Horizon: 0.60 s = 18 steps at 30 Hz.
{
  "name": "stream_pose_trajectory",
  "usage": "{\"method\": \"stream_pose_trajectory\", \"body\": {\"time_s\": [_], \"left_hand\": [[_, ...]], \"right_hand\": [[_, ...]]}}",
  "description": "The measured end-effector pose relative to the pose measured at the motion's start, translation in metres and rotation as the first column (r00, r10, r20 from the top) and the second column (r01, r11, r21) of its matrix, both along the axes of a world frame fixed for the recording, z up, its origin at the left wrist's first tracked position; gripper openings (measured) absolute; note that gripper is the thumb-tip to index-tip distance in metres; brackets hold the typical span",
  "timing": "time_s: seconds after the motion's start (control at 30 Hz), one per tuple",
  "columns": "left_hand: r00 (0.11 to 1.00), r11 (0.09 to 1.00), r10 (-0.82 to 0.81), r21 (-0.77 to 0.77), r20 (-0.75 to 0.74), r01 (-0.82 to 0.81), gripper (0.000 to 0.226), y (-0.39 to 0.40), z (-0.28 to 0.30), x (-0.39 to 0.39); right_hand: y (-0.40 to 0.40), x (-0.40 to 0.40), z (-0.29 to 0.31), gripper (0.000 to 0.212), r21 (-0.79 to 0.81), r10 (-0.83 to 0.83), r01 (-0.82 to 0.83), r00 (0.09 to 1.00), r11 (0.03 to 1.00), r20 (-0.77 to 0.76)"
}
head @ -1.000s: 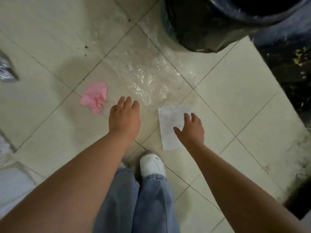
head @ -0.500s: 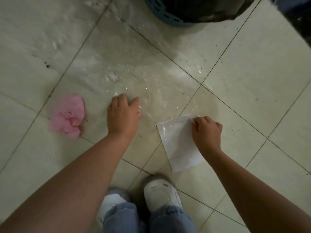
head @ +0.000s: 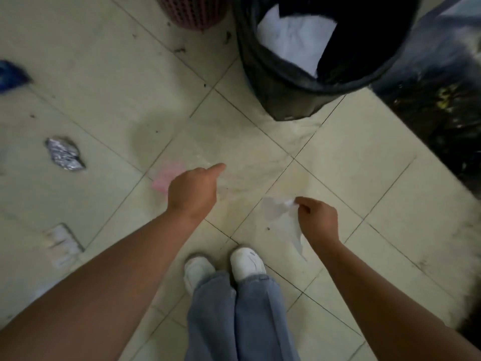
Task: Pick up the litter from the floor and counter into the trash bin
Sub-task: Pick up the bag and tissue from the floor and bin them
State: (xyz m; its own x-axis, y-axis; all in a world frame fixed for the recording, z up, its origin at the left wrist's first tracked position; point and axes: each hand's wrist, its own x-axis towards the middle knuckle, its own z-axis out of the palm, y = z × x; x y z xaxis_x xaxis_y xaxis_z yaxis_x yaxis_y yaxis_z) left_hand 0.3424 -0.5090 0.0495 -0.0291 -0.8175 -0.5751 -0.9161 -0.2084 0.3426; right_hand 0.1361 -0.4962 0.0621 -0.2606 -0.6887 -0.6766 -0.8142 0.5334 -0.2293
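Fingers of the right hand are pressed together in a pinch on the upper edge of a thin white paper sheet, which hangs limp and slightly blurred below the grip, clear of the floor. That forearm comes in from 5 o'clock, wrist bent down. The left hand reaches in from 7 o'clock, knuckles up, its index finger stretched toward 1 o'clock and the other fingers curled under; whether they grip the crumpled clear plastic film lying on the tiles just ahead cannot be told through the blur. Below both arms, at 6 o'clock, stand two white shoes under blue jeans.

Just left of the left hand, partly hidden by it, a pink paper scrap lies on the floor. Further out at 9 o'clock sits a crumpled foil wrapper, with a pale flat piece of litter at 8 o'clock and a blue wrapper at the left edge.

Farthest, at 1 o'clock, stands the trash bin, lined with a black bag; white paper lies inside it. A pink perforated basket shows at 12 o'clock, its inside out of view.
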Motion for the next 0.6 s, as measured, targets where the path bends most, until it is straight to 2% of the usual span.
{"method": "stream_pose_trajectory", "body": {"time_s": [0.13,0.23,0.33,0.4,0.47,0.53,0.57,0.6], "left_hand": [[0.998,1.0,-0.007,0.002,-0.056,0.007,0.054,-0.031,0.106,0.015],[0.991,0.999,0.011,0.039,-0.134,-0.006,0.045,-0.055,0.184,0.019],[0.988,0.998,-0.023,0.049,-0.156,0.031,0.044,-0.078,0.251,0.017],[0.986,0.997,-0.079,-0.022,-0.149,0.076,0.04,-0.093,0.285,0.011],[0.967,0.996,-0.053,-0.078,-0.249,0.035,0.039,-0.11,0.31,0.0],[0.908,0.991,0.097,-0.046,-0.408,-0.127,0.035,-0.135,0.327,-0.017],[0.831,0.97,0.226,0.038,-0.509,-0.24,0.034,-0.148,0.332,-0.027],[0.704,0.92,0.383,0.179,-0.598,-0.349,0.033,-0.161,0.335,-0.038]], "right_hand": [[-0.036,0.006,0.108,0.036,-0.069,-0.217,0.226,0.97,0.972,0.114],[-0.066,0.009,0.187,0.036,-0.127,-0.315,0.345,0.926,0.93,0.206],[-0.093,0.013,0.261,0.033,-0.19,-0.347,0.408,0.893,0.893,0.286],[-0.107,0.013,0.299,0.031,-0.245,-0.35,0.437,0.877,0.865,0.329],[-0.122,0.009,0.33,0.03,-0.284,-0.353,0.466,0.86,0.838,0.368],[-0.142,0.0,0.353,0.029,-0.308,-0.36,0.498,0.839,0.811,0.409],[-0.152,-0.005,0.361,0.032,-0.322,-0.361,0.508,0.833,0.799,0.42],[-0.162,-0.01,0.367,0.035,-0.331,-0.364,0.517,0.829,0.79,0.425]]}}
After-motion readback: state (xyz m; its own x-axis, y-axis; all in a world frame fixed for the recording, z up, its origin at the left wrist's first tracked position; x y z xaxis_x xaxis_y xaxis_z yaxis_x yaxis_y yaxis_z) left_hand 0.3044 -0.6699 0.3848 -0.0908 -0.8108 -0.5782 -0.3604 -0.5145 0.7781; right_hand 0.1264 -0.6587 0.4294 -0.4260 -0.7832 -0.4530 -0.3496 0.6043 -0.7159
